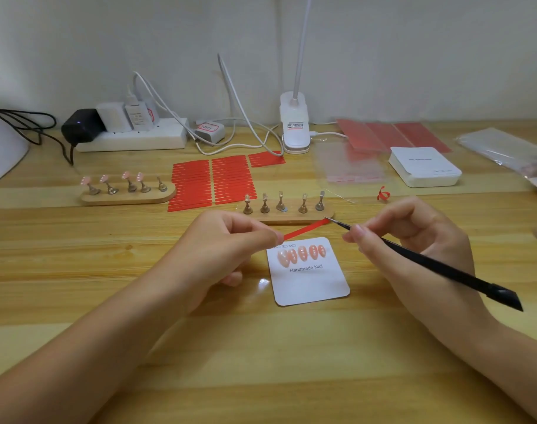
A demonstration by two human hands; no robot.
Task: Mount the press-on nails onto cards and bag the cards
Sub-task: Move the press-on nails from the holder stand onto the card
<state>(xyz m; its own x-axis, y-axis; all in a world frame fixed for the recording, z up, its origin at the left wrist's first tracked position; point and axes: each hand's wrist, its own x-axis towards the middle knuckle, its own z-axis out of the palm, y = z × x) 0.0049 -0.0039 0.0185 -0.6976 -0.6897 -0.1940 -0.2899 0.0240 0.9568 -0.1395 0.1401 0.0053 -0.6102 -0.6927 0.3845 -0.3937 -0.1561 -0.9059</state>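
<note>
A white card (310,283) printed "Handmade Nail" lies on the wooden table with a row of pink press-on nails (302,254) stuck along its top. My left hand (227,243) pinches one end of a thin red tape strip (305,230) just above the card. My right hand (414,237) grips a black pointed tool (429,264) whose fine tip touches the strip's far end. Behind the strip stands a wooden holder (284,220) with bare metal stands. A second holder (126,195) at the left carries several pink nails.
Red tape strip sheets (212,182) lie behind the holders. A stack of white cards (424,166), clear bags (349,166) and red sheets (389,134) sit at the back right. A power strip (132,137), cables and a clip lamp (294,123) line the wall. A curled red scrap (383,194) lies nearby.
</note>
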